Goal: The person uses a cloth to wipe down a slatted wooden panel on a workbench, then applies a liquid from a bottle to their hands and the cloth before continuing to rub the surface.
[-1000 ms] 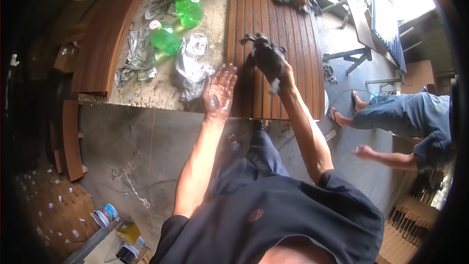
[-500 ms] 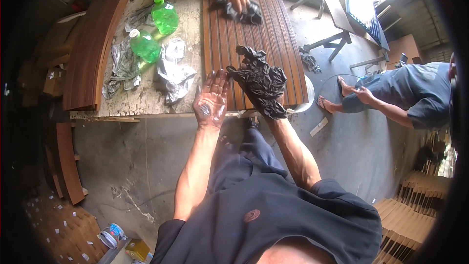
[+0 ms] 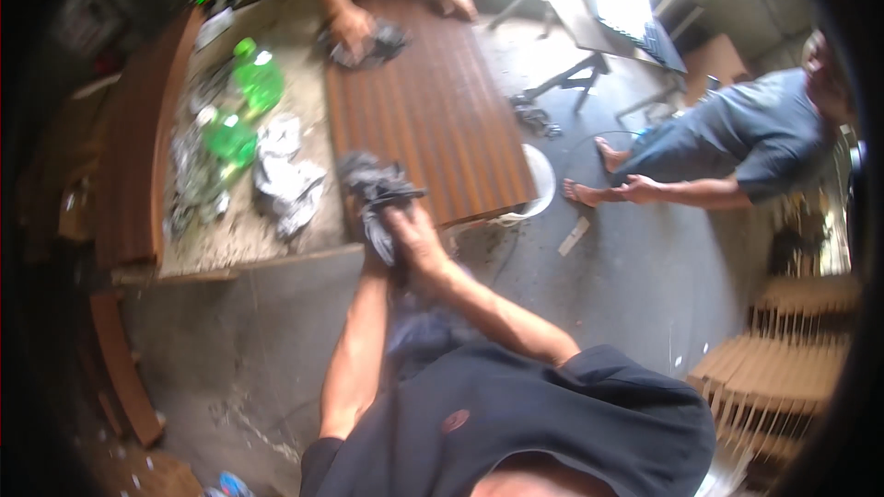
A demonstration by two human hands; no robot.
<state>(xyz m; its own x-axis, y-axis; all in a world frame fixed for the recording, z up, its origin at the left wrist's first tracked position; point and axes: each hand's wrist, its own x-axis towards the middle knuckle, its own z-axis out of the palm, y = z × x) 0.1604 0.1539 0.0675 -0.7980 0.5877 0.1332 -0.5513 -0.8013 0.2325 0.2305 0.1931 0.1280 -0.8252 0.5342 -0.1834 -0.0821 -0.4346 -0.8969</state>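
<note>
In front of me, at the near edge of the brown grooved wooden panel (image 3: 433, 92), my hands meet at a crumpled dark rag (image 3: 379, 186). My right hand (image 3: 419, 237) is closed on the rag and presses it toward my left hand (image 3: 376, 253). The cloth and my right hand cover most of the left one, so its fingers are hidden. Motion smears both hands. At the far end of the panel a co-worker's hand (image 3: 353, 32) holds another dark rag (image 3: 391, 44) against the surface; the co-worker's other hand (image 3: 456, 0) rests by the panel's far right corner.
Two green bottles (image 3: 258, 83) and crumpled pale cloths (image 3: 287, 175) lie on the worn table (image 3: 308, 74) left of the panel. A long brown board (image 3: 138, 147) lines its left side. A white bucket (image 3: 541, 184) stands at the panel's right; another person (image 3: 718, 138) stands farther right.
The dark rag, earlier spread over my right hand, is now bunched between both hands. My open left palm has become covered. The co-worker's rag has shifted to the panel's left edge. My view has turned.
</note>
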